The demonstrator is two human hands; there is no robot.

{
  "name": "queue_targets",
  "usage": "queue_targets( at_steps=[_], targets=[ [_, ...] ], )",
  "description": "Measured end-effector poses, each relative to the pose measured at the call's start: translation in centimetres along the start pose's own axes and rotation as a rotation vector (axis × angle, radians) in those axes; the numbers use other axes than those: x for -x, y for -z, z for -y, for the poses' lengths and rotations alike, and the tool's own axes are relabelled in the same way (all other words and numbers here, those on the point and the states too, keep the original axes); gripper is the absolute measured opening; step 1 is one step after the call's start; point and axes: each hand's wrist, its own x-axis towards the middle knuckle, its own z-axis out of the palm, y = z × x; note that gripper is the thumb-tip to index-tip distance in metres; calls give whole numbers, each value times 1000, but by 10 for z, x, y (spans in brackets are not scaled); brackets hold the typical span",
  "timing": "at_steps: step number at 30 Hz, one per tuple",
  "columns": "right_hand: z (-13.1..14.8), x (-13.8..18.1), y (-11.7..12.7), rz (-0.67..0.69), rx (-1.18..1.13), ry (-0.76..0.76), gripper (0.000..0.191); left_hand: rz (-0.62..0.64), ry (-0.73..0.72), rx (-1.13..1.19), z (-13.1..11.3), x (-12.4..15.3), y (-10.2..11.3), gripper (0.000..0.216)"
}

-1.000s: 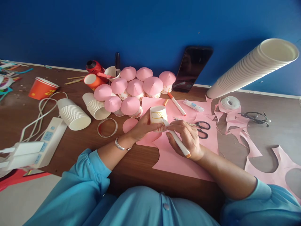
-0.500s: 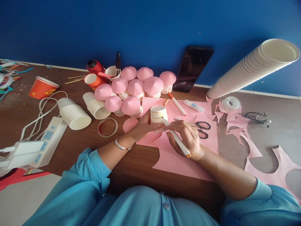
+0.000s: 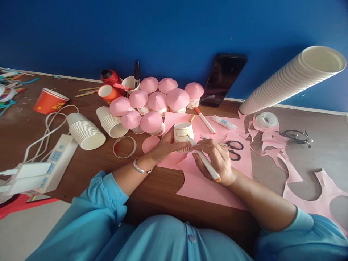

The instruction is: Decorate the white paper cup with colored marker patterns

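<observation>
My left hand [image 3: 163, 146] is wrapped round a small upturned white paper cup [image 3: 183, 133] with orange lines drawn on it, standing on a pink paper sheet [image 3: 214, 183]. My right hand [image 3: 217, 159] grips a white marker with an orange end [image 3: 206, 165], its tip touching the cup's side. Behind the cup sits a cluster of cups topped with pink paper cones [image 3: 156, 101]. Black-handled scissors [image 3: 232, 149] lie just right of my right hand.
Stacks of white cups lie at left [image 3: 85, 131], [image 3: 110, 121], and a long stack [image 3: 292, 78] leans at right. A phone [image 3: 223, 79] rests against the blue wall. Power strip [image 3: 45, 166], tape rolls [image 3: 124, 146], [image 3: 266, 119], glue tube [image 3: 224, 122], second marker [image 3: 204, 119], orange cups and pink offcuts lie around.
</observation>
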Motion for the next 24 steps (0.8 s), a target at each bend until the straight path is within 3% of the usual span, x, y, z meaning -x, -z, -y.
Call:
queue_targets(
  at_steps=[4, 8, 17, 24],
  targets=[
    [0, 1, 0, -10, -12, -9, 29, 6, -27, 36, -4, 0, -4, 50],
    [0, 1, 2, -16, 6, 10, 28, 25, -31, -80, -3, -1, -4, 47],
    [2, -4, 0, -57, 16, 83, 23, 29, -59, -240, 1, -1, -2, 60],
    [2, -3, 1, -40, 28, 79, 20, 52, -54, -197, 2, -2, -4, 63]
  ],
)
